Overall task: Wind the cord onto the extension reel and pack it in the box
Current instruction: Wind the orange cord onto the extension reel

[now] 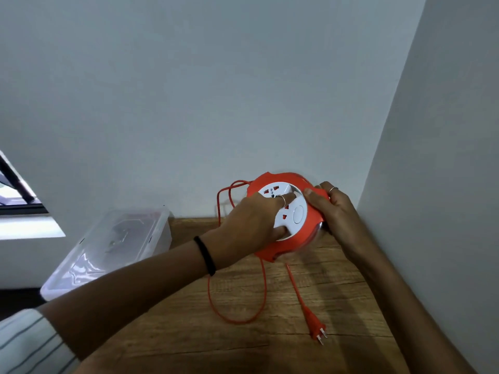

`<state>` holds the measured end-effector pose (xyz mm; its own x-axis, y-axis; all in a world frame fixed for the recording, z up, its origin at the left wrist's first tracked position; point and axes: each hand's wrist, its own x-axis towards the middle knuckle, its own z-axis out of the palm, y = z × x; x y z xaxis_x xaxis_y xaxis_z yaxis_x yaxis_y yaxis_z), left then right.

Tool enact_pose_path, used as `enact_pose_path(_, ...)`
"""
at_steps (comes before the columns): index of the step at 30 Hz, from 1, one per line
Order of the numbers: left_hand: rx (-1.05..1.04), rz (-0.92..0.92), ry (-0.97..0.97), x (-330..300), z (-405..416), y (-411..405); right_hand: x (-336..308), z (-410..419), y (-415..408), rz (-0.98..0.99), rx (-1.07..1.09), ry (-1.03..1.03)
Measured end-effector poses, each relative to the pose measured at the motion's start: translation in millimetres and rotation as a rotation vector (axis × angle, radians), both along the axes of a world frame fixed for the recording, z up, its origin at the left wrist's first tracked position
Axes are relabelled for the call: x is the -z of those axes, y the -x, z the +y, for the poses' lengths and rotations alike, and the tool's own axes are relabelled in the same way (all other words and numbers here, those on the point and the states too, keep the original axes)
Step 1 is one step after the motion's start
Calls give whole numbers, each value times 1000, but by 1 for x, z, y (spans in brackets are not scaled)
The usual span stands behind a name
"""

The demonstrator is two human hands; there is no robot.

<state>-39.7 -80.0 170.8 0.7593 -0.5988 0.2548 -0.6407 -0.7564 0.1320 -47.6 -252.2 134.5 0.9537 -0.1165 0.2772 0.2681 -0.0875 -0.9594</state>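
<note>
Setting: a wood-grain table (189, 333) pushed into the corner of a pale-walled room, with a strip of window at far left.
Plug: nearest the camera, the orange plug (316, 330) lies flat on the tabletop, prongs pointing toward the viewer, free of both hands.
Cord: the orange cord (237, 319) trails from the reel in a wide slack loop across the wood; a second loop rises behind the reel by the wall. A good length is not yet wound.
Left hand: the left hand (248, 222) lies across the reel's white socket face, fingers spread on it and the thumb tucked in near its lower edge, apparently working the turning centre.
Right hand: the right hand (332, 209) clamps the reel's orange rim from the right, thumb over the front and fingers curled behind, steadying it.
Reel: the extension reel (286, 211) is held tilted just above the table's far end, near the wall; its edge is slightly blurred, so how much cord already sits inside cannot be read.
Box: the clear plastic box (113, 244) stands at the table's left side, lid on, well apart from the reel.
Progress: winding looks under way; packing has not begun.
</note>
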Motion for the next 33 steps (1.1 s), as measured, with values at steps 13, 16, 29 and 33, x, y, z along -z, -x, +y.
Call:
enact_pose_path(13,401,-200,-736,-27,14,-12,0,-12,-12,216,-213,86)
enact_pose_path(16,429,-201,-866,-27,19,-17,10,-9,-10,185,-218,17)
enact_pose_path(29,-51,-114,-70,-14,10,-12,24,-13,-14,128,78,-161)
enact_pose_path(33,-87,-38,-141,2,-4,-10,27,-12,-12,141,74,-154)
